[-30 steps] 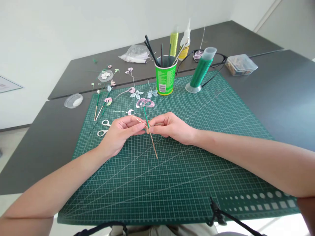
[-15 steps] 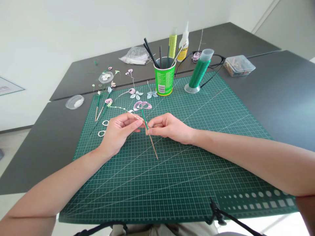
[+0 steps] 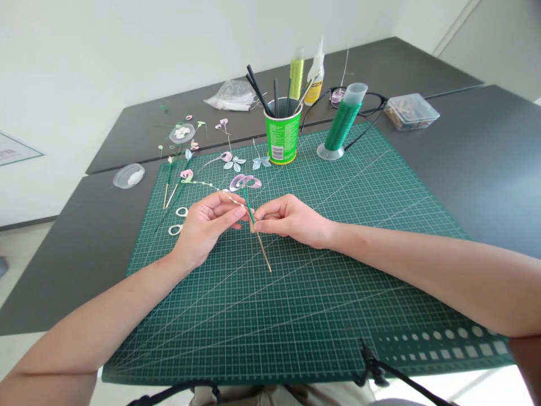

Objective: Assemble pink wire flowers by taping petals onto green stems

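Observation:
Between the fingertips of my right hand (image 3: pixel 291 221) is the stem of a craft flower with purple looped petals (image 3: pixel 245 182). Green thread wraps the stem's upper part, and its bare gold lower end (image 3: pixel 264 254) slants down toward me. My left hand (image 3: pixel 209 225) pinches a thin beaded strand (image 3: pixel 211 185) against the stem; the strand trails left to a pink and green flower (image 3: pixel 186 176). Both hands are closed, fingertips nearly meeting over the cutting mat (image 3: pixel 321 304). White scissor handles (image 3: pixel 174 229) lie beside my left hand, the blades hidden.
A green cup (image 3: pixel 282 138) of rods stands behind my hands, with a green thread spool (image 3: pixel 343 121) to its right. Glasses (image 3: pixel 375 101), a glue bottle (image 3: pixel 316 76) and a clear box (image 3: pixel 412 111) sit farther back. Small dishes (image 3: pixel 129 176) and blue-petalled flowers (image 3: pixel 234 164) lie left.
Almost nothing differs. The fingers shift very slightly around the stem, and the beaded strand sits a touch lower in my left hand. The surrounding items stay put.

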### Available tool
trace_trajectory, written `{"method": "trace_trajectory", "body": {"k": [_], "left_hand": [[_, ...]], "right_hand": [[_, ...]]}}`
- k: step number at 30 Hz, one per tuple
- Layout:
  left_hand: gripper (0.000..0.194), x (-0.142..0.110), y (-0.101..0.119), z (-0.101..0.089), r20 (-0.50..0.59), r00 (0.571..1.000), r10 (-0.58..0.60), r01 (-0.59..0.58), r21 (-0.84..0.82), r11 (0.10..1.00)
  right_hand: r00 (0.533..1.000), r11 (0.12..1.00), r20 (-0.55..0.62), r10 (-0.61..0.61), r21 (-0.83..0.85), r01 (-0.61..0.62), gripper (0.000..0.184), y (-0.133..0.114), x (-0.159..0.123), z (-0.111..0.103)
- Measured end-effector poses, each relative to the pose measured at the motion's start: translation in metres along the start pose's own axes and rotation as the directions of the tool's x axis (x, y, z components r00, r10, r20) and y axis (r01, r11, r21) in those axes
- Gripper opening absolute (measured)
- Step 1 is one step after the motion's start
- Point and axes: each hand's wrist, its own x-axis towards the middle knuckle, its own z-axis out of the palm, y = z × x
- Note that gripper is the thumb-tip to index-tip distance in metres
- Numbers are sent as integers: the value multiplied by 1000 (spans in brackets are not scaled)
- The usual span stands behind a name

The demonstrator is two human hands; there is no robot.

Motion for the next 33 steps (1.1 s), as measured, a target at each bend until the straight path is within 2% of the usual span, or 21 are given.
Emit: {"method": "trace_trajectory", "body": {"k": [4,10,16,22,33], "left_hand": [[30,2,-4,-2,31,999,-36,38,-40,999],[17,4,-5,-1,103,994,-45,56,-106,993],[19,3,-1,4,175,978,-110,138,-160,977],[17,3,-1,2,242,954,-175,230,-222,948],[16,6,-4,-2,264,947,-185,267,-318,910]], "right_hand": [[1000,1000,-1,-9,3,9,25,1,0,-1],[1000,999,11,-28,30,27,22,0,-1,-1],[999,999,41,-10,38,8,17,0,-2,0],[996,998,60,-69,-6,69,14,4,-4,1],[996,996,-24,-83,22,83,25,1,-4,6]]}}
